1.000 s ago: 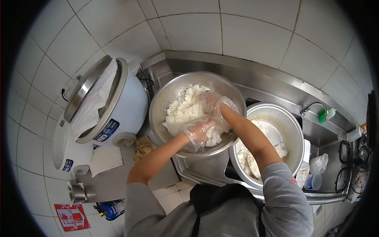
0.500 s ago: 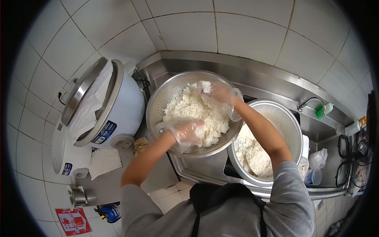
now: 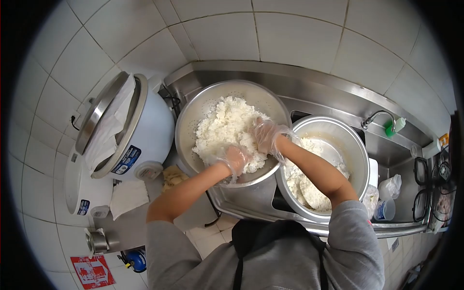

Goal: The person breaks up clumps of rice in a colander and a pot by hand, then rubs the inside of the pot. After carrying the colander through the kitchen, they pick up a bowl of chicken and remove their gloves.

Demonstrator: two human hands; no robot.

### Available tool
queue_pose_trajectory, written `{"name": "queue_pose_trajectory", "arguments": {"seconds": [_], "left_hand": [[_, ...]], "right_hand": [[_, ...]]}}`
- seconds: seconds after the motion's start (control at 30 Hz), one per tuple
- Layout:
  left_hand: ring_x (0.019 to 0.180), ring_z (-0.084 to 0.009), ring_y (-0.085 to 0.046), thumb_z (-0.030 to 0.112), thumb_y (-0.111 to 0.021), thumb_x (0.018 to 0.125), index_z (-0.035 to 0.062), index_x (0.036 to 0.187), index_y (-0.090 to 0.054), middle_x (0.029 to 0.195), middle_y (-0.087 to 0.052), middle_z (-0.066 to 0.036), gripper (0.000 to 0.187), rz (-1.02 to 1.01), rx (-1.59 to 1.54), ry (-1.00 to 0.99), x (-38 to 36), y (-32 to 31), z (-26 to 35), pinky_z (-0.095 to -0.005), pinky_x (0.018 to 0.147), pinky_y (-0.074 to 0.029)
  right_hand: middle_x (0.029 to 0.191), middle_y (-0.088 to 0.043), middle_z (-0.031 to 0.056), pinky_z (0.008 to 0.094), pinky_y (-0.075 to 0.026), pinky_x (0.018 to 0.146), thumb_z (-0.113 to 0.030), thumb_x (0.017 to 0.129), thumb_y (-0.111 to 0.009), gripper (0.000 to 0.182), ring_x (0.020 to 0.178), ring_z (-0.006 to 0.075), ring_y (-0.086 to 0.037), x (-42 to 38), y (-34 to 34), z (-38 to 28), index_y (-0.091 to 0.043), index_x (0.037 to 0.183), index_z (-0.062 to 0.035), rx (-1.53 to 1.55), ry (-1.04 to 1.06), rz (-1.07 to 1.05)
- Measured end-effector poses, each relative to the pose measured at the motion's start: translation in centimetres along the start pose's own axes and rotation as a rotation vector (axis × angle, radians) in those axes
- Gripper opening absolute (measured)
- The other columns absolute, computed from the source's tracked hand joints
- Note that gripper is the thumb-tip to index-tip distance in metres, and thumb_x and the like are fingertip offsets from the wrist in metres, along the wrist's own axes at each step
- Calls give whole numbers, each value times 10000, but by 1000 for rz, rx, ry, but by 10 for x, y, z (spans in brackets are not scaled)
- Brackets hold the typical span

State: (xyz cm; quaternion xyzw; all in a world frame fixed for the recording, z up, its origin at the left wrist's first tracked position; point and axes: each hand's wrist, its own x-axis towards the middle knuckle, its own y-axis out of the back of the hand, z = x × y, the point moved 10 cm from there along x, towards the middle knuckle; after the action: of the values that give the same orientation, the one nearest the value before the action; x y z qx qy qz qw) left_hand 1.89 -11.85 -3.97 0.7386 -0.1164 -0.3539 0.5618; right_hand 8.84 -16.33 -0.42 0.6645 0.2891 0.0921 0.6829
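A large steel colander (image 3: 193, 99) with small holes holds a heap of white cooked rice (image 3: 223, 123). Both of my hands wear clear plastic gloves and work at the near right side of the heap. My left hand (image 3: 235, 160) curls into the rice at the near edge, its fingertips partly buried. Opposite it, my right hand (image 3: 266, 136) grips rice at the right edge, fingers bent in toward the left hand. Right of the colander, under my right forearm, stands a metal pot (image 3: 356, 145) with more rice (image 3: 314, 191) inside.
At left stands a big rice cooker (image 3: 157, 130) with its lid (image 3: 104, 111) raised and a white cloth hanging from it. A faucet (image 3: 379, 116), a green bottle (image 3: 395, 126) and a plastic cup (image 3: 385, 210) are at the sink. A tiled wall rises behind.
My right hand has moved down and nearer, from the far right of the heap toward my left hand. My left hand has shifted slightly right.
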Motion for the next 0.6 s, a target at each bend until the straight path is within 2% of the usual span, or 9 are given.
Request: {"name": "queue_pose_trajectory", "arguments": {"seconds": [0.03,0.1,0.23,0.3,0.37,0.43,0.5,0.57,0.6], "left_hand": [[897,-303,-557,139,-628,571,183,1082,-579,940,-566,-113,516,-3,5,-6,0,-2,1,-421,709,-442],[938,-292,-549,132,-636,575,214,1073,-587,955,-579,-110,508,38,13,-6,1,-2,-1,-433,724,-445],[982,-290,-533,107,-652,587,217,1061,-577,985,-576,-113,493,-52,-226,101,6,-20,-23,-405,756,-446],[971,-303,-530,64,-642,620,172,1091,-525,1034,-552,-128,497,467,-660,112,-5,8,-54,-373,795,-443],[977,-302,-521,42,-621,665,148,1133,-458,1083,-520,-125,507,810,-517,-21,-35,60,-65,-366,829,-431],[1010,-321,-500,64,-616,709,144,1163,-424,1138,-477,-153,499,731,-580,149,-30,71,-93,-397,868,-415],[1035,-341,-485,111,-642,703,146,1173,-422,1153,-456,-179,520,657,-627,179,-37,93,-89,-405,875,-411],[1059,-360,-470,158,-667,696,148,1183,-420,1168,-435,-205,546,587,-664,213,-38,101,-80,-413,882,-407],[1055,-375,-467,215,-681,682,144,1196,-413,1171,-416,-231,584,342,-547,188,-31,86,-64,-414,880,-407]], "right_hand": [[1262,-386,185,386,-476,807,-159,662,-622,601,1008,334,-535,-5,-4,-1,-445,1236,-154,6,-5,1],[1038,-574,173,356,-480,791,-110,636,-639,510,997,337,-537,-9,4,0,-518,1123,-18,-35,-14,174],[1009,-584,153,350,-481,773,-137,648,-672,440,934,321,-563,10,7,21,-542,1056,-36,136,108,169],[987,-587,134,332,-484,711,-218,633,-728,463,823,264,-586,11,25,56,-545,1026,-57,866,61,348],[929,-599,153,325,-484,595,-261,720,-665,387,780,237,-592,-3,54,66,-548,1020,-44,853,149,459],[1030,-582,143,305,-498,614,-266,697,-705,497,869,229,-585,-17,72,57,-524,1095,-30,1110,142,275],[1151,-536,146,338,-492,738,-270,712,-700,568,967,252,-560,-30,91,42,-484,1196,-67,1082,195,132],[1182,-515,158,362,-462,808,-310,729,-678,583,1010,264,-540,-28,101,51,-467,1222,-80,1014,225,186],[1214,-494,170,387,-431,879,-350,745,-655,600,1053,276,-519,-34,110,51,-450,1247,-94,928,280,243]]}}
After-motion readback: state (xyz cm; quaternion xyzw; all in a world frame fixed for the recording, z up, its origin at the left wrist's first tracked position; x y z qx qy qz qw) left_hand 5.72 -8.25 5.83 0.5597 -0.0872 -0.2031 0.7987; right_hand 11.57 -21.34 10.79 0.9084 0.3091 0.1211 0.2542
